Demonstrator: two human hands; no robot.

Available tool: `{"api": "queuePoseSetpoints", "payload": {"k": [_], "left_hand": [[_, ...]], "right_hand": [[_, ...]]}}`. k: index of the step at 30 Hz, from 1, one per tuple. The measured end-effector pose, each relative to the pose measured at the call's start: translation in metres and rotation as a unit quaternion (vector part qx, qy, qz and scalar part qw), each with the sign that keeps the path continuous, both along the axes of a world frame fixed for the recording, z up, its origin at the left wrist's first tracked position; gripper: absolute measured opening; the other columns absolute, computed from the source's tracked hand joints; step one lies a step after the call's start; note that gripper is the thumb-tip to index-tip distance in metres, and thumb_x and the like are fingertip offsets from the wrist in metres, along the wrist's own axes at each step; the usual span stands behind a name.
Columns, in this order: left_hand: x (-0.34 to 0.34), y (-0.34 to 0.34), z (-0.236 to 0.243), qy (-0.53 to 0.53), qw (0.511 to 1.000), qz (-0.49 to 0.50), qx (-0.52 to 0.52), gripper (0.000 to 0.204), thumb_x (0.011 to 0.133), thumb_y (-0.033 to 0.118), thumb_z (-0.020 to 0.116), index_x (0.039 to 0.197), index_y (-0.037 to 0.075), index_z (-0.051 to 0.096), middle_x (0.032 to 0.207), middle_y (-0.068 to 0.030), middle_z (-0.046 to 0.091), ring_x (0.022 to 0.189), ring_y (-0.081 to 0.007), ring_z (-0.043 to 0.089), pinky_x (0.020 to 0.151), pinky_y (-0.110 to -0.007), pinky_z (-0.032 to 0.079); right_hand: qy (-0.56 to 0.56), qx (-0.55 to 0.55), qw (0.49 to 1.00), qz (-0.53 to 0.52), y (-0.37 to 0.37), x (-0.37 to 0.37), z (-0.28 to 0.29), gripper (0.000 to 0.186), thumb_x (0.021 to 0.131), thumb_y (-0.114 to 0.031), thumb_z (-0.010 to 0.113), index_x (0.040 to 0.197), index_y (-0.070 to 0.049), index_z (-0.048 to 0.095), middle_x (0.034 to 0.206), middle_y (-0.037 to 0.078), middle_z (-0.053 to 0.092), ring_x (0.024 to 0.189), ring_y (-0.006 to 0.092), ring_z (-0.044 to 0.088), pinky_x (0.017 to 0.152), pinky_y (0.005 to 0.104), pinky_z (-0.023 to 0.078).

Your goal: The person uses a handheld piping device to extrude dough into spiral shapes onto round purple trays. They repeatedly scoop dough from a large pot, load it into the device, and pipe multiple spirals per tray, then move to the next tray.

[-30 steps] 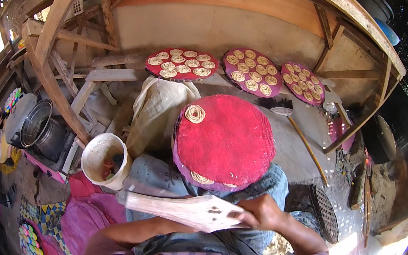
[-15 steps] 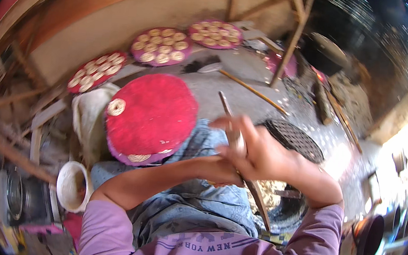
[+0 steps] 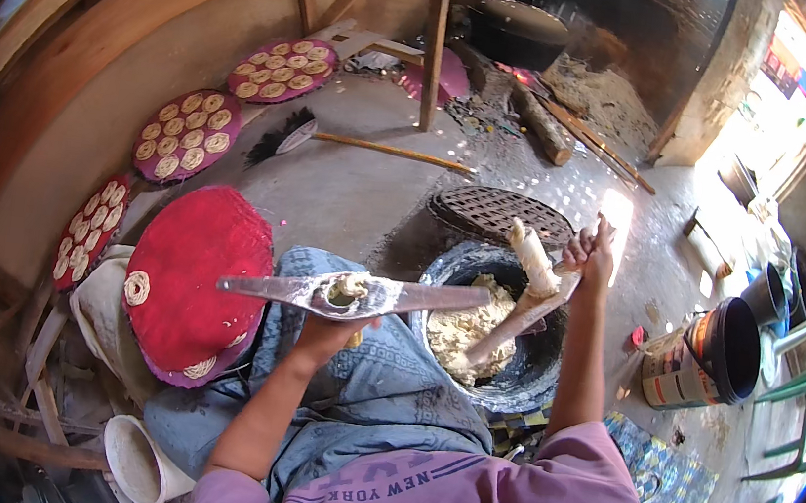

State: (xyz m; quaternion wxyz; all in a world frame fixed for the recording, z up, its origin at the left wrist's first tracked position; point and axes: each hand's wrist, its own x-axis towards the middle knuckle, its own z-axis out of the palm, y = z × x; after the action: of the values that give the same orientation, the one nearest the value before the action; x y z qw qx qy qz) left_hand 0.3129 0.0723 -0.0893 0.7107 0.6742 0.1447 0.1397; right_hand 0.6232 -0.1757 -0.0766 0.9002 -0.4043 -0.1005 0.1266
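Dark lettering [image 3: 393,487] on purple shirt [image 3: 520,493], bodyward of right fingers [image 3: 583,246]. Printed label [image 3: 669,373] on bucket [image 3: 702,347], right of same fingers; small print unclear.

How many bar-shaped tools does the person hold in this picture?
2: a hollowed bar in the left hand; a stubbed bar in the right hand, slanting across the dough tub. No third shows.
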Motion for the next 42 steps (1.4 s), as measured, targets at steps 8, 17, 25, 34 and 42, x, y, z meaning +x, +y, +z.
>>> {"api": "queuePoseSetpoints", "payload": {"k": [8,17,25,34,42], "left_hand": [[0.06,-0.048,-0.01,-0.223,0.969,0.076,0.073,0.048,0.087,0.002,0.064,0.133,0.004,0.048,0.14,-0.011,0.045,0.126,-0.0186,0.047,0.107,-0.036,0.037],[0.07,0.036,0.082,-0.331,0.842,0.226,0.362,0.021,0.084,-0.005,0.058,0.104,0.001,0.059,0.093,-0.0086,0.061,0.083,-0.0173,0.058,0.077,-0.034,0.048],[0.069,0.014,0.125,-0.237,0.959,0.112,0.108,0.029,0.081,0.003,0.07,0.108,0.001,0.059,0.092,-0.0035,0.062,0.076,-0.011,0.055,0.067,-0.026,0.044],[0.086,0.007,0.118,-0.213,0.924,0.14,0.285,0.033,0.077,0.003,0.076,0.108,0.0,0.064,0.103,-0.0034,0.066,0.093,-0.0098,0.061,0.085,-0.026,0.048],[0.085,0.01,0.112,-0.235,0.949,0.156,0.144,0.027,0.079,0.004,0.073,0.105,0.002,0.064,0.099,-0.0022,0.065,0.089,-0.0091,0.06,0.081,-0.026,0.048]], "right_hand": [[0.276,0.113,0.953,0.045,0.064,-0.068,-0.082,0.047,0.102,-0.047,0.032,0.11,-0.003,0.047,0.097,0.014,0.057,0.089,0.0277,0.06,0.085,0.0467,0.047],[-0.329,-0.849,0.213,0.356,0.014,-0.059,-0.131,0.03,0.089,-0.022,0.051,0.105,-0.009,0.073,0.109,0.013,0.07,0.103,0.0285,0.067,0.081,0.0449,0.051],[-0.479,-0.814,0.181,0.274,0.019,-0.029,-0.074,0.024,0.086,-0.019,0.055,0.097,-0.012,0.075,0.1,0.008,0.073,0.091,0.023,0.071,0.068,0.0395,0.055],[-0.421,-0.813,0.229,0.331,0.07,0.008,-0.155,0.028,0.081,-0.02,0.056,0.101,-0.009,0.073,0.106,0.01,0.071,0.098,0.0266,0.069,0.077,0.0379,0.056],[-0.336,-0.807,0.363,0.324,0.057,-0.023,-0.176,0.039,0.085,-0.032,0.048,0.099,-0.002,0.069,0.106,0.018,0.068,0.101,0.0342,0.066,0.083,0.0441,0.054]]}}
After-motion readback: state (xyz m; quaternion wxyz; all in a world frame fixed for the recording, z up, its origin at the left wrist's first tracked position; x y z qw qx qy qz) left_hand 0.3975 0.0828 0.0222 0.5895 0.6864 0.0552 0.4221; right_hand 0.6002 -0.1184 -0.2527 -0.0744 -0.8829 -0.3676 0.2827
